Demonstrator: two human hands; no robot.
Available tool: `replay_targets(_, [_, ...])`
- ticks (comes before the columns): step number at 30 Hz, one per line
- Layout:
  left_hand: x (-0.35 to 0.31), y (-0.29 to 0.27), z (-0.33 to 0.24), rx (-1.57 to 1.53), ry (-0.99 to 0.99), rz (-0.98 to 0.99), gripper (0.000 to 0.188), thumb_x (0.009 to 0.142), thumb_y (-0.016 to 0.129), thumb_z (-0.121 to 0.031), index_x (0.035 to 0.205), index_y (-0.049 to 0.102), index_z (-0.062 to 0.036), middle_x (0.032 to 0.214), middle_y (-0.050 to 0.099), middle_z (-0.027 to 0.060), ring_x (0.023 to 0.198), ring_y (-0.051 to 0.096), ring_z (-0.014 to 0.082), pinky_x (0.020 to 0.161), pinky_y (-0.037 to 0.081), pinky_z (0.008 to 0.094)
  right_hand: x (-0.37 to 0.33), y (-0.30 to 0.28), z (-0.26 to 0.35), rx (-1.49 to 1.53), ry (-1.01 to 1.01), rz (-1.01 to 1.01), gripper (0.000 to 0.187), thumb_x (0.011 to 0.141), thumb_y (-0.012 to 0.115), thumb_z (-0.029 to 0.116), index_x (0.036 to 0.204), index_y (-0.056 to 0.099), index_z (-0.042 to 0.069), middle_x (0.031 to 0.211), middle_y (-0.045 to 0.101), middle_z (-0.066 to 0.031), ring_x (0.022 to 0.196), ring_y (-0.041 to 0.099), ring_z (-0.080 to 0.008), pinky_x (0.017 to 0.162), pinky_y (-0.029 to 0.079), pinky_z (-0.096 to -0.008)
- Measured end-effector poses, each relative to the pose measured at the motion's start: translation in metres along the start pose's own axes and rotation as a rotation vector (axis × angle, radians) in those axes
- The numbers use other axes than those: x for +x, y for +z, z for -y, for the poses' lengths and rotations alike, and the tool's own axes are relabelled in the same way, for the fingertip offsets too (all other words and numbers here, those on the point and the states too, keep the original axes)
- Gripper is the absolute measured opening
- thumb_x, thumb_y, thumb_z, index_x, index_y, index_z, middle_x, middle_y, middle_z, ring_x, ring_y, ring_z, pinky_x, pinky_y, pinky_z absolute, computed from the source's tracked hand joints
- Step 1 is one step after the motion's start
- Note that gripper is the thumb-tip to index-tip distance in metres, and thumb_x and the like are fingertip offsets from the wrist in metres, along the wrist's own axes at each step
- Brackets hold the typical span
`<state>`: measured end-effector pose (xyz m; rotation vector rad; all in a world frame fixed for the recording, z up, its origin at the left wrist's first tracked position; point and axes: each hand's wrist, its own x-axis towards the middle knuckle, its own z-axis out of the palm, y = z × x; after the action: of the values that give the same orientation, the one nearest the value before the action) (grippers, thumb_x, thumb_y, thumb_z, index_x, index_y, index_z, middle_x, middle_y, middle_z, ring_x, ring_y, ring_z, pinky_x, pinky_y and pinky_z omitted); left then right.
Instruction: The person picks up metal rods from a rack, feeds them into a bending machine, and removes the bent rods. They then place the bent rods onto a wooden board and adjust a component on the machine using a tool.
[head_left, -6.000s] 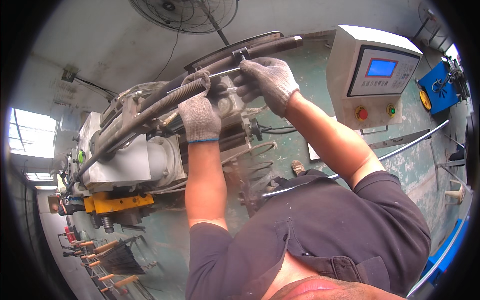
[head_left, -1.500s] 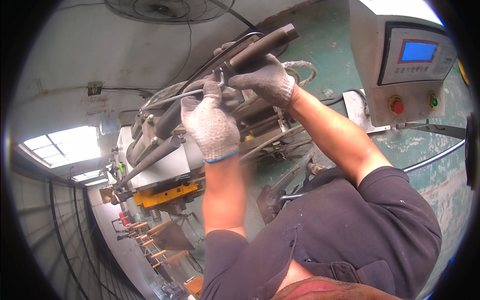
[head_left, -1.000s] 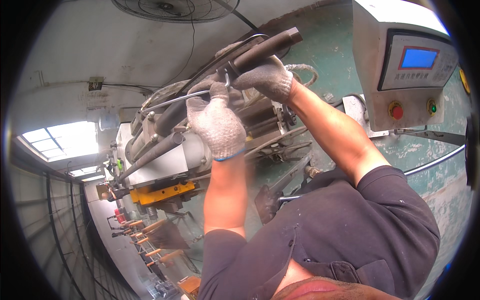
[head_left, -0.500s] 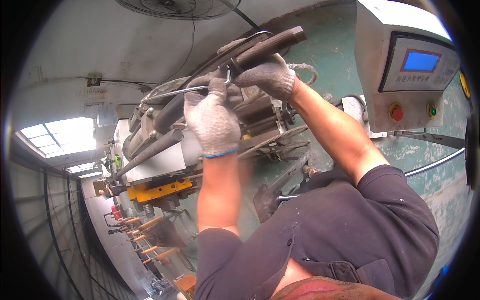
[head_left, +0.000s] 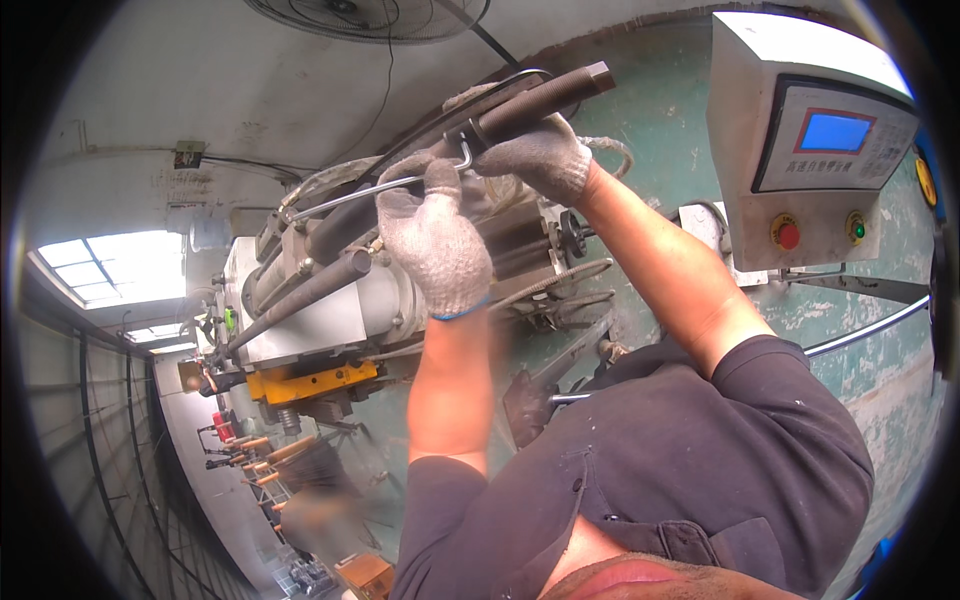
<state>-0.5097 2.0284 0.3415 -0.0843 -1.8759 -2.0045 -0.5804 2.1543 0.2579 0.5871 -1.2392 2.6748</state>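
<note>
Both my hands wear grey-white knit gloves and are at the upper end of a machine. My left hand (head_left: 435, 245) is closed on a silver L-shaped hex key (head_left: 350, 197), thumb upward near its bend. The key's long arm runs left across the machine; its short bent end is at a dark collar (head_left: 462, 133) on a threaded rod (head_left: 535, 106). Whether the tip sits in a screw, I cannot tell. My right hand (head_left: 537, 160) curls under the threaded rod beside the collar, its fingers partly hidden behind it.
A control box (head_left: 800, 130) with a blue screen, a red button (head_left: 786, 234) and a green button stands at the right. A dark bar (head_left: 300, 303) and a yellow bracket (head_left: 315, 381) belong to the machine's left side. A fan (head_left: 365, 15) hangs above.
The view has shifted slightly. The hex key's long arm slopes a little more, its far left end lower. My right hand keeps its place at the threaded rod.
</note>
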Motion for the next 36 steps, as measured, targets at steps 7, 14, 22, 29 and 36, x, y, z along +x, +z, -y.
replay_targets(7, [0.018, -0.014, -0.02, -0.285, -0.169, 0.105, 0.008, 0.108, 0.07, -0.007, 0.113, 0.067, -0.0014, 0.096, 0.072, 0.0119, 0.076, 0.068, 0.019, 0.063, 0.053, 0.0301, 0.001, -0.005, -0.005, -0.12, 0.008, -0.034, 0.033, 0.073, 0.092, 0.004, 0.104, 0.081, 0.003, 0.099, 0.08, -0.0043, 0.094, 0.074, -0.016, 0.089, 0.059, -0.0328])
replay_targets(14, [0.003, -0.002, -0.021, 0.237, 0.037, 0.229, 0.012, 0.104, 0.072, 0.003, 0.113, 0.066, -0.003, 0.097, 0.069, 0.0044, 0.08, 0.068, 0.0125, 0.073, 0.058, 0.0267, 0.003, -0.01, -0.015, -0.149, -0.044, -0.041, 0.042, 0.073, 0.095, 0.007, 0.111, 0.078, 0.005, 0.101, 0.078, -0.004, 0.095, 0.073, -0.0157, 0.089, 0.059, -0.0326])
replay_targets(22, [0.014, -0.005, -0.018, 0.302, 0.072, 0.219, 0.014, 0.102, 0.072, 0.006, 0.111, 0.066, -0.0035, 0.097, 0.068, 0.0037, 0.081, 0.068, 0.0122, 0.074, 0.057, 0.027, 0.002, -0.013, -0.017, -0.089, -0.007, -0.02, 0.045, 0.074, 0.095, 0.008, 0.114, 0.075, 0.005, 0.104, 0.077, -0.003, 0.096, 0.072, -0.0148, 0.09, 0.059, -0.0327])
replay_targets(29, [0.014, -0.012, -0.012, 0.324, 0.108, 0.209, 0.014, 0.103, 0.072, 0.005, 0.113, 0.067, -0.0031, 0.097, 0.068, 0.0032, 0.081, 0.067, 0.0118, 0.071, 0.056, 0.0265, 0.001, -0.01, -0.012, -0.11, -0.014, -0.023, 0.047, 0.071, 0.097, 0.009, 0.112, 0.075, 0.005, 0.103, 0.077, -0.0029, 0.097, 0.071, -0.0146, 0.09, 0.059, -0.0325])
replay_targets(36, [0.014, -0.007, -0.018, 0.327, 0.147, 0.227, 0.014, 0.103, 0.073, 0.004, 0.112, 0.066, -0.004, 0.096, 0.068, 0.0027, 0.079, 0.067, 0.0118, 0.073, 0.057, 0.0262, 0.002, -0.012, -0.018, -0.123, -0.007, -0.035, 0.043, 0.069, 0.097, 0.011, 0.105, 0.076, 0.005, 0.098, 0.075, -0.0032, 0.093, 0.069, -0.0157, 0.087, 0.057, -0.033])
